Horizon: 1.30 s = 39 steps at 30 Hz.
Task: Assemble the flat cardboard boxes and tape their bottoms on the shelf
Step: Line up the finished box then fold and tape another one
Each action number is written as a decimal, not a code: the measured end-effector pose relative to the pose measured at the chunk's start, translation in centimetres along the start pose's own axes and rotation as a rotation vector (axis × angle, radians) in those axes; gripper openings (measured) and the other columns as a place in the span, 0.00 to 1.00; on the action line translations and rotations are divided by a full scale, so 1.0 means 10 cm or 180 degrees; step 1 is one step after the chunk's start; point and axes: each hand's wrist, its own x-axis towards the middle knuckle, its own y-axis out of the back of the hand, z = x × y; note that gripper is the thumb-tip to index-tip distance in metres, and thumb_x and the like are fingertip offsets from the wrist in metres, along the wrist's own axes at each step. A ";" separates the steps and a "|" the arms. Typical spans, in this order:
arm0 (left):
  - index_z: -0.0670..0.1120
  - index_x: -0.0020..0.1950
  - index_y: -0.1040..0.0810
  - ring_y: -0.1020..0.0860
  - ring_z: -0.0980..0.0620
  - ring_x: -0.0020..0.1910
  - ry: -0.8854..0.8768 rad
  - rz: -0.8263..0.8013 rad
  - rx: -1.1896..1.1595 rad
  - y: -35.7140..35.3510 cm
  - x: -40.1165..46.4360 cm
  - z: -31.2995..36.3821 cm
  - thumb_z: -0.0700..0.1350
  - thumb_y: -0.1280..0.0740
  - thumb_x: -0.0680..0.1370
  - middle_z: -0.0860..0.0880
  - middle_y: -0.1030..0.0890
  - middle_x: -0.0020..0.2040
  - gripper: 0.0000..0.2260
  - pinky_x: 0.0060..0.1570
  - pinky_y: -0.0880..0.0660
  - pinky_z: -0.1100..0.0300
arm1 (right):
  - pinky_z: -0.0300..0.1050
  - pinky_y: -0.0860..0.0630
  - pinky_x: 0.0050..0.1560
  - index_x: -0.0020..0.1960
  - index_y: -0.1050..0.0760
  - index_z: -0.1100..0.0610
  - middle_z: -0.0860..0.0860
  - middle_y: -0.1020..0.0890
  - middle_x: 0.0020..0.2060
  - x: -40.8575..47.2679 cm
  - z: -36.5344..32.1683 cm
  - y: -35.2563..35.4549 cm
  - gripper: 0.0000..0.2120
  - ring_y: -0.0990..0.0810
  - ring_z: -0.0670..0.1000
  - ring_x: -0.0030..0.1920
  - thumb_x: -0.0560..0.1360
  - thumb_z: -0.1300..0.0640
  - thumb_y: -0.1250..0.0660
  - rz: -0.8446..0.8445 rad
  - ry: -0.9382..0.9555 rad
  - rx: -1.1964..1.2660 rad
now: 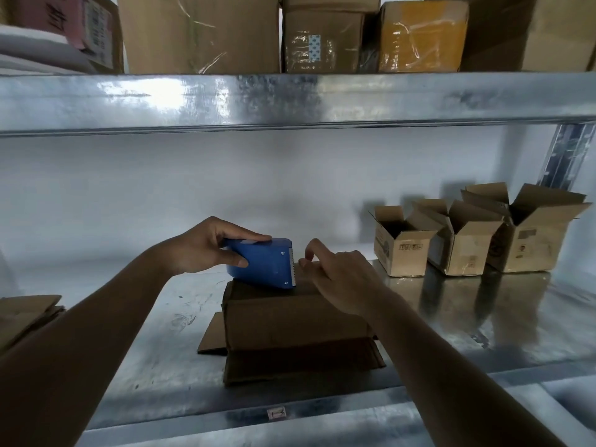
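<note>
Head view: your left hand [200,250] gripped the blue tape dispenser [263,262], its toothed edge resting on the far top of the upturned cardboard box [290,321] at mid-shelf [483,317]. Your right hand [342,279] lay on that box, fingertips pinching just beside the blade. Three open boxes [464,240] stood far right; flat cardboard [25,314] lay near left.

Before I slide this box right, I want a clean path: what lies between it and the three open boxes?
Head view: only bare metal shelf between the upturned box and the nearest open box.
</note>
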 end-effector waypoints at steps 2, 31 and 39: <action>0.52 0.65 0.18 0.22 0.61 0.66 -0.0014 -0.0066 0.0019 0.00 0.02 0.00 0.27 0.27 0.74 0.59 0.16 0.63 0.26 0.64 0.24 0.65 | 0.44 0.35 0.48 0.62 0.32 0.49 0.42 0.30 0.28 0.02 0.00 -0.01 0.12 0.31 0.42 0.28 0.87 0.43 0.48 0.0003 -0.0008 -0.0129; 0.60 0.72 0.24 0.25 0.66 0.65 0.0081 -0.0138 0.0641 0.15 -0.04 0.04 0.37 0.29 0.80 0.68 0.21 0.66 0.25 0.58 0.22 0.67 | 0.42 0.25 0.49 0.48 0.21 0.51 0.44 0.16 0.45 0.13 0.31 0.17 0.12 0.18 0.43 0.50 0.85 0.52 0.40 -0.0275 -0.1145 0.1724; 0.58 0.71 0.22 0.22 0.64 0.64 -0.0060 0.0145 0.0815 -0.08 -0.01 0.13 0.48 0.27 0.80 0.65 0.19 0.64 0.20 0.62 0.24 0.64 | 0.53 0.20 0.57 0.45 0.25 0.54 0.48 0.13 0.44 0.06 0.26 0.01 0.12 0.15 0.44 0.50 0.84 0.51 0.40 0.0069 -0.1141 0.1920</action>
